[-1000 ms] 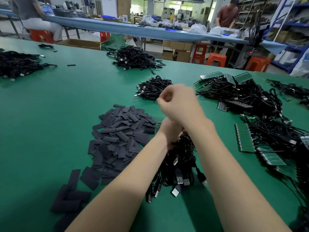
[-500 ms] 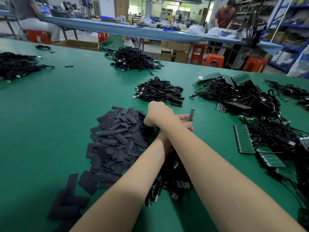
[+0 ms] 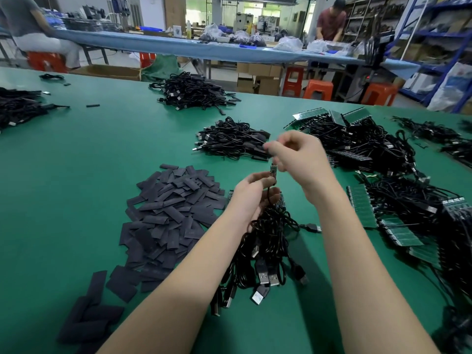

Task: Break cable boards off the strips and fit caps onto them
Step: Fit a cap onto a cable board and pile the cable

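My left hand (image 3: pixel 251 194) pinches a small cable board (image 3: pixel 273 170) upright by its lower end, and the board's black cable hangs down into a cable bundle (image 3: pixel 265 249) on the green table. Just above and right of the board, my right hand (image 3: pixel 296 155) has its fingers curled and pinches a small black cap (image 3: pixel 266 148) at the fingertips; the cap is blurred. A heap of flat black caps (image 3: pixel 173 213) lies to the left. Green board strips (image 3: pixel 362 209) with cables attached lie to the right.
A pile of capped cables (image 3: pixel 232 140) sits beyond my hands, with further cable heaps at the back (image 3: pixel 191 92) and far left (image 3: pixel 18 108). Loose caps (image 3: pixel 94 318) lie near the front left. A long blue bench (image 3: pixel 204 48) with people working at it stands behind.
My right hand, which was reaching across my left wrist down to the cap heap, has lifted and swung right above the board. My arms are uncrossed, and my left hand has raised the board.
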Tool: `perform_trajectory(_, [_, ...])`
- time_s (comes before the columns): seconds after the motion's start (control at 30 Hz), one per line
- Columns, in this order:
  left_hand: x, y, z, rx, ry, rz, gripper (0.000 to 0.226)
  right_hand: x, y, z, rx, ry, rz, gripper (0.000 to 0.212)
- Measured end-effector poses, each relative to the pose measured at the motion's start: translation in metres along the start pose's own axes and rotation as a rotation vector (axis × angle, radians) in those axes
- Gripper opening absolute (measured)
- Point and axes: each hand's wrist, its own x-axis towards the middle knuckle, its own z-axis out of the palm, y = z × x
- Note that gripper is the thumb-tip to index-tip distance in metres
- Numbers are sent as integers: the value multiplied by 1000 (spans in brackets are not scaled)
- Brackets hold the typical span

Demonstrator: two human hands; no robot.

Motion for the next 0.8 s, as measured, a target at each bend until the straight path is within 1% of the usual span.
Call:
perform_trajectory(0.1, [-2, 1, -1, 2, -21, 13, 10, -7, 20, -17, 356, 60, 171, 17])
perform_trajectory(0.2, [-4, 2, -2, -31, -33, -2, 6, -9, 36, -25, 522, 99, 279, 7])
perform_trajectory(0.23, [-4, 2, -2, -38, -33, -4, 5, -10, 41, -25, 561, 102, 303, 9])
perform_trajectory(0.33, [-6, 2, -2, -25, -41, 3, 6, -14, 51, -26, 685, 99, 349, 25])
perform_trajectory(0.47, [-8, 2, -1, 57, -71, 7, 7, -15, 51, -26, 738, 64, 355, 34])
perform_trajectory(0.6, [-11, 3, 1, 82, -91, 19, 9, -15, 51, -26, 764, 37, 365, 35])
perform_trajectory(0.7, [-12, 3, 3, 97, -97, 25, 11, -16, 50, -26, 768, 1, 377, 31])
perform_trajectory(0.8, [-14, 4, 4, 80, -107, 17, 11, -17, 51, -26, 745, 12, 357, 25])
